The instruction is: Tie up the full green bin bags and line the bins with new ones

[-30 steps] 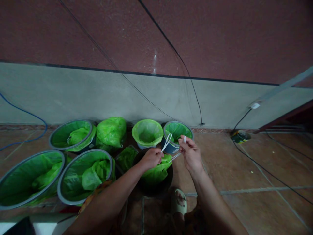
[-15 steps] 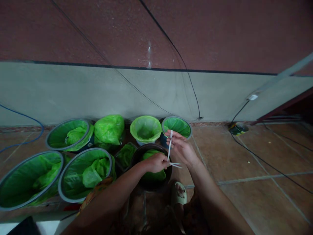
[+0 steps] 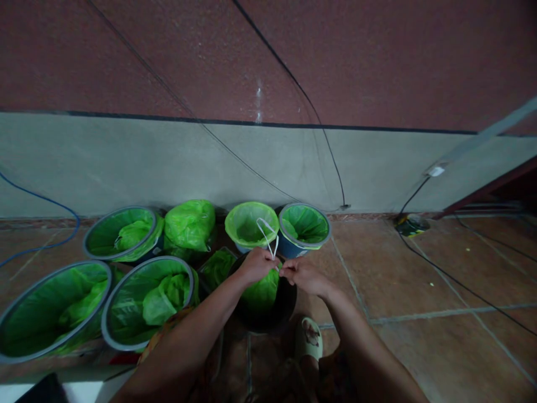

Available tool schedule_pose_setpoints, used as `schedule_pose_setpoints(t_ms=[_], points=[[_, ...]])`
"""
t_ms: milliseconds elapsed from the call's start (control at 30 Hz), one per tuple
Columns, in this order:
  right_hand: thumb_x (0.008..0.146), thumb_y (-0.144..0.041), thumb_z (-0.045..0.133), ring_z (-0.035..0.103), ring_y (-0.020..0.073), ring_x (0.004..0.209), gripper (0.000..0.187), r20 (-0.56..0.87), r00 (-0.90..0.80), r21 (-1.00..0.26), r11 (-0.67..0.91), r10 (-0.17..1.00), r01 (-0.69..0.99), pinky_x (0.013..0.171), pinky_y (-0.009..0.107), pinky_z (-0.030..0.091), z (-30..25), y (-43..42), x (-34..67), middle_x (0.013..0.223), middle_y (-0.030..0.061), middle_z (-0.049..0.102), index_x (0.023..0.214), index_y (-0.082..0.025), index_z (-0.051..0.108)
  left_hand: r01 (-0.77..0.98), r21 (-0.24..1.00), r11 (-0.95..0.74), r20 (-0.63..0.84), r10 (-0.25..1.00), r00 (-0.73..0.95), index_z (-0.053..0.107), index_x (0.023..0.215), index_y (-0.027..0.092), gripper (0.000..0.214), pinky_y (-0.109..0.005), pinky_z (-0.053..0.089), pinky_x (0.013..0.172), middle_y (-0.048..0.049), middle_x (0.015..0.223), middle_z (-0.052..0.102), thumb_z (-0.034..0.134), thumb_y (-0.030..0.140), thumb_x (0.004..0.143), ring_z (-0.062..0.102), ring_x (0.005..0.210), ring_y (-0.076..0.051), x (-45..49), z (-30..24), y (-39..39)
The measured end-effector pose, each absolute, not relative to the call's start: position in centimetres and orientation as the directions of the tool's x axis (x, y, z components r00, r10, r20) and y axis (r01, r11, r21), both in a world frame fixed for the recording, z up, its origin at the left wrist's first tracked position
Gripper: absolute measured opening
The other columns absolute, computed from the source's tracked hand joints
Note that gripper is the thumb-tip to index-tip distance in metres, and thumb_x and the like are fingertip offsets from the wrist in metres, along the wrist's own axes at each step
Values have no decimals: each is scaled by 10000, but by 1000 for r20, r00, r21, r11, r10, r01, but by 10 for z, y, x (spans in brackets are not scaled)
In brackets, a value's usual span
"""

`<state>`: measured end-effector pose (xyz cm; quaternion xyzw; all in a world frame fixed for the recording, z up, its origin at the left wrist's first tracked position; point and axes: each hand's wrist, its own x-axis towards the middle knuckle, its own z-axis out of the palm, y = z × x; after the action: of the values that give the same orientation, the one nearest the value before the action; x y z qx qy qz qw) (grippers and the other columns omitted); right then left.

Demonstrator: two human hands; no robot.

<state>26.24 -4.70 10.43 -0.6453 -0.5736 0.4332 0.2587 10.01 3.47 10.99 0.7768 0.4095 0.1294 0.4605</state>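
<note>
My left hand [image 3: 255, 263] and my right hand [image 3: 302, 275] meet over a black bucket [image 3: 284, 305] that holds a green plastic bag [image 3: 260, 292]. Both hands are closed in a pinch on a thin white drawstring [image 3: 268, 234], whose loop stands up between them. The hands almost touch at the bag's gathered top. Their fingertips are partly hidden.
Several grey-rimmed bins lined with green bags stand along the wall: two large ones [image 3: 147, 299] at the left, smaller ones [image 3: 304, 226] behind. A tied green bag [image 3: 189, 224] sits among them. Cables [image 3: 453, 280] run across the tiled floor at the right. A slippered foot [image 3: 308, 338] is below.
My right hand has come down and left from the raised position to meet my left hand. The drawstring now forms a loop above both hands.
</note>
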Motion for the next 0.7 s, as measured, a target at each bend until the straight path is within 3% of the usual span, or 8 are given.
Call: schedule_pose_setpoints(t_ms=[133, 233, 400, 533, 700], points=[[773, -298, 590, 535, 144, 588, 167, -168, 94, -858, -193, 981, 476, 598, 264, 403, 103, -44, 268, 602, 8, 630, 659, -193, 653, 471, 588, -658, 13, 590, 808, 717, 729, 157, 231, -277, 427, 701, -32, 665, 672, 512, 180, 833, 599, 663, -163, 93, 121, 35], [739, -315, 642, 601, 177, 722, 133, -72, 133, -941, -111, 988, 319, 711, 300, 464, 103, -39, 266, 771, 30, 699, 789, -198, 683, 332, 426, -841, 125, 418, 900, 702, 868, 174, 245, -333, 431, 885, -41, 787, 715, 465, 117, 852, 645, 784, -181, 89, 128, 33], [770, -380, 634, 591, 175, 766, 190, 3, -56, -996, 8, 998, 93, 766, 315, 458, 104, -35, 250, 807, 26, 677, 781, -193, 665, 265, 335, -904, 244, 356, 902, 666, 1021, 219, 276, -387, 368, 1036, -19, 908, 738, 440, 109, 907, 663, 841, -163, 84, 141, 34], [770, -419, 663, 530, 133, 665, 244, -99, -51, -995, -99, 994, 1, 679, 277, 424, 111, -35, 248, 728, -4, 631, 789, -176, 660, 251, 280, -927, 359, 343, 868, 660, 942, 196, 212, -375, 388, 1007, -14, 847, 728, 465, 118, 919, 660, 815, -152, 80, 144, 36], [788, -444, 670, 531, 121, 752, 297, -110, -87, -991, -115, 990, -61, 748, 265, 413, 122, -40, 251, 837, 3, 658, 901, -170, 689, 218, 347, -912, 521, 381, 764, 688, 978, 222, 207, -335, 432, 934, -25, 1044, 716, 486, 190, 943, 647, 931, -147, 81, 133, 36]])
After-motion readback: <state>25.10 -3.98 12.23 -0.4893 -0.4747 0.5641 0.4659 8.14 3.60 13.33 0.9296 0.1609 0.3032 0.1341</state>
